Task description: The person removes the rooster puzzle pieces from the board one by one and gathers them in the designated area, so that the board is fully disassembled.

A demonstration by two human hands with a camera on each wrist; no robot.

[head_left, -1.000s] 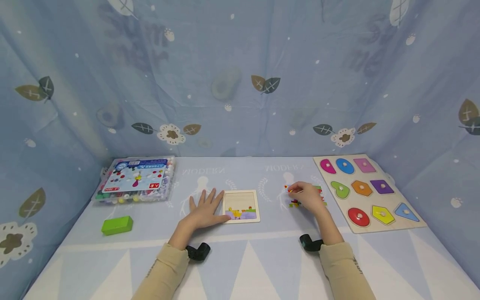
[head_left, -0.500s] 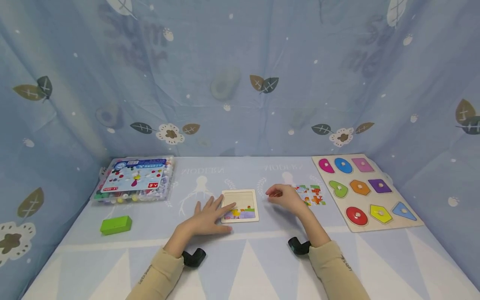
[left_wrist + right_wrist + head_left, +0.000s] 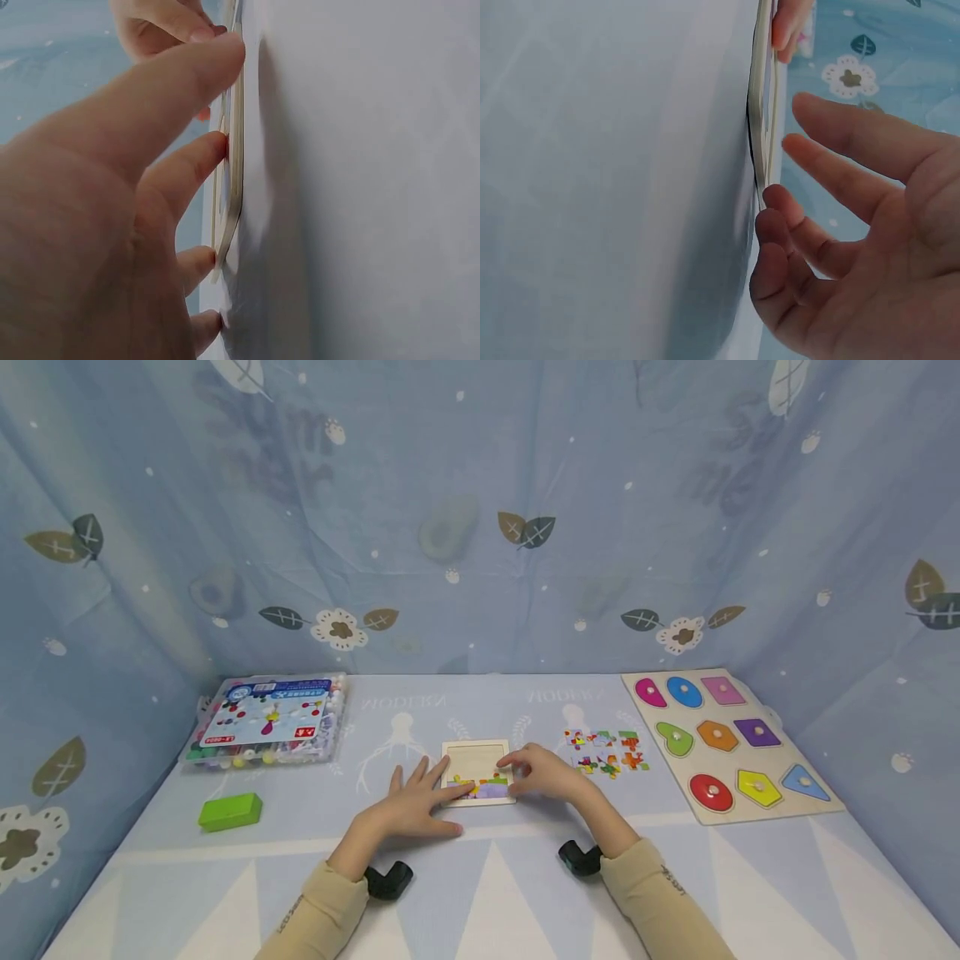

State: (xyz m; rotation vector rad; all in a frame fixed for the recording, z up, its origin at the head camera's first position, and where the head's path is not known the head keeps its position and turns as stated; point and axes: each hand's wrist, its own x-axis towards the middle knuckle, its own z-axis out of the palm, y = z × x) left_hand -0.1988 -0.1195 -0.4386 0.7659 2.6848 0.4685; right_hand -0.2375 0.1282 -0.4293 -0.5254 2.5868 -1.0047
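A small square wooden puzzle tray [image 3: 478,803] lies on the table, its lower part filled with a strip of colourful jigsaw pieces [image 3: 491,789]. My left hand [image 3: 411,804] is spread at the tray's left side, its index finger reaching over the pieces. In the left wrist view, other fingertips [image 3: 201,259] rest at the tray's edge. My right hand [image 3: 546,774] is at the tray's right side, index finger over the inside and thumb near the right rim. The right wrist view shows its thumb and index finger apart, nothing visible between them, the other fingers bent.
Loose jigsaw pieces [image 3: 606,752] lie in rows right of the tray. Farther right is a wooden shape board [image 3: 701,764] with knobbed pieces. On the left are a clear plastic case [image 3: 270,718] of small coloured parts and a green block [image 3: 230,812]. A patterned curtain [image 3: 480,568] stands behind.
My right hand has moved left from the loose pieces to the tray, uncovering them. My left hand has shifted slightly, its index finger now lying over the pieces in the tray.
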